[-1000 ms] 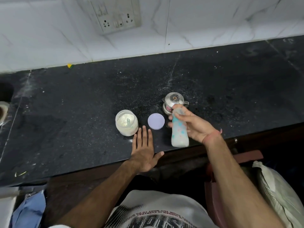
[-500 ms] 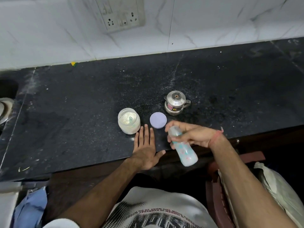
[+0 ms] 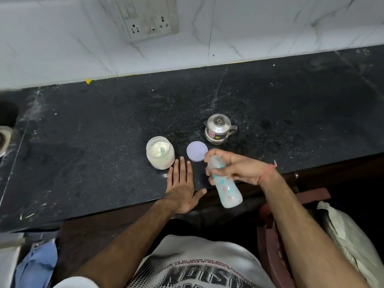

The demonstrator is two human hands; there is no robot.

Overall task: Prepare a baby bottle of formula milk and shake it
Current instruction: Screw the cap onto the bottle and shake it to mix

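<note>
My right hand [image 3: 239, 169] grips the upper part of a baby bottle [image 3: 227, 190] with milky liquid and a coloured print; the bottle tilts, its base toward me over the counter's front edge, its top hidden in my fingers. My left hand [image 3: 182, 188] lies flat, fingers straight, on the black counter [image 3: 104, 142]. Just beyond its fingertips stands an open jar of white formula powder [image 3: 160, 152] with a scoop in it. The jar's lilac lid [image 3: 196, 151] lies flat to its right. A small lidded steel pot [image 3: 218, 128] stands behind the lid.
A white tiled wall with a socket plate [image 3: 147, 17] rises behind the counter. A sink edge [image 3: 4, 138] shows at the far left. A reddish chair [image 3: 276, 235] and a pale cushion [image 3: 349, 242] are at the lower right, blue cloth [image 3: 35, 265] at the lower left.
The right hand swung the bottle from near upright by the steel pot down toward me, tilting its base out over the counter edge. The left hand stayed flat on the counter.
</note>
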